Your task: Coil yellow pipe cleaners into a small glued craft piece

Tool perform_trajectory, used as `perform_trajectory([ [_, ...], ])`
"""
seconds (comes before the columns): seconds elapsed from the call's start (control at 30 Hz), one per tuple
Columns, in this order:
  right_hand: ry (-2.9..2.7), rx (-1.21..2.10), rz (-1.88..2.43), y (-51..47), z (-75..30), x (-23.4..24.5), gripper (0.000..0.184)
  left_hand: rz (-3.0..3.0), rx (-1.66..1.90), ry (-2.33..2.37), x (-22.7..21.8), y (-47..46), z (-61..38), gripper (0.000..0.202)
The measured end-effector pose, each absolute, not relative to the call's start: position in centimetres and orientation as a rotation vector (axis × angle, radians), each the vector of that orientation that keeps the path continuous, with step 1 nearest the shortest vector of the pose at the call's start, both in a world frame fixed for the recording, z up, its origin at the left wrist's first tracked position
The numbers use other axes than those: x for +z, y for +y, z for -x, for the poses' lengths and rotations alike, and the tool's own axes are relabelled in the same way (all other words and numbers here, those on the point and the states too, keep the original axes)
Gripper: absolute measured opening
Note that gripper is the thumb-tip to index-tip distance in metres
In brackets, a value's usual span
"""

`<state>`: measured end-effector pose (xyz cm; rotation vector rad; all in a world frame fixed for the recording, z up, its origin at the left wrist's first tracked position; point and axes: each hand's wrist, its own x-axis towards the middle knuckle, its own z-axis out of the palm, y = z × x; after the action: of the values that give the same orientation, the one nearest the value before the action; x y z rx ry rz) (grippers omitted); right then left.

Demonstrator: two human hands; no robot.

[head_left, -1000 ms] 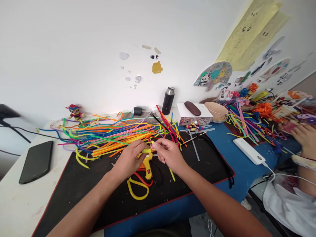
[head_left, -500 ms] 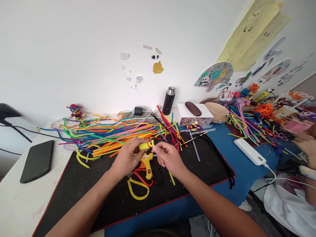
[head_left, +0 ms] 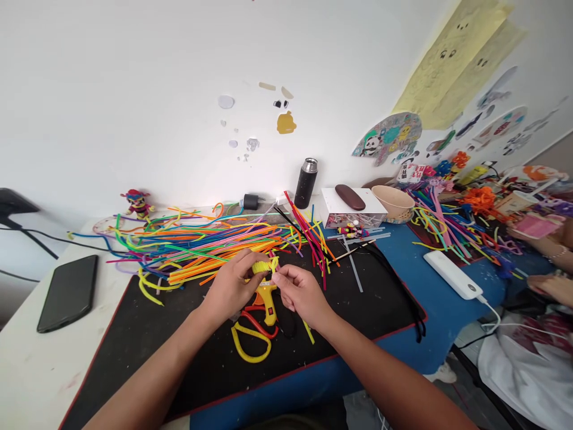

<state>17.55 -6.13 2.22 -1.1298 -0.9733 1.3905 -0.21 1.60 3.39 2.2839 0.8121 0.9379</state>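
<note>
My left hand [head_left: 230,285] and my right hand [head_left: 301,292] meet over the black mat [head_left: 179,340]. Both pinch a small yellow pipe-cleaner piece [head_left: 263,265], which looks wound into a little coil. Just below it lies an orange glue gun [head_left: 267,297], and under that yellow-handled scissors [head_left: 247,339]. Behind the hands spreads a wide pile of coloured pipe cleaners [head_left: 197,242].
A dark phone [head_left: 68,292] lies at the left. At the back stand a black flask [head_left: 305,183], a white box [head_left: 353,209] and a paper bowl [head_left: 394,202]. A white power bank [head_left: 450,273] lies on the blue cover. Another person's hand [head_left: 553,283] is at the right.
My right hand has moved left, closer to my left hand, and the yellow piece looks more wound up. The other person's hands at the right have shifted.
</note>
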Motion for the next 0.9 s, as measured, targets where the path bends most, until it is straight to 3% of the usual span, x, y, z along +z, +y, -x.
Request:
perform_trajectory([
  [0.9, -0.928, 1.401, 1.157, -7.1, -17.5, 1.2, 0.045, -2.172, 1.028, 0.766, 3.8, 1.3, 0.3, 0.007],
])
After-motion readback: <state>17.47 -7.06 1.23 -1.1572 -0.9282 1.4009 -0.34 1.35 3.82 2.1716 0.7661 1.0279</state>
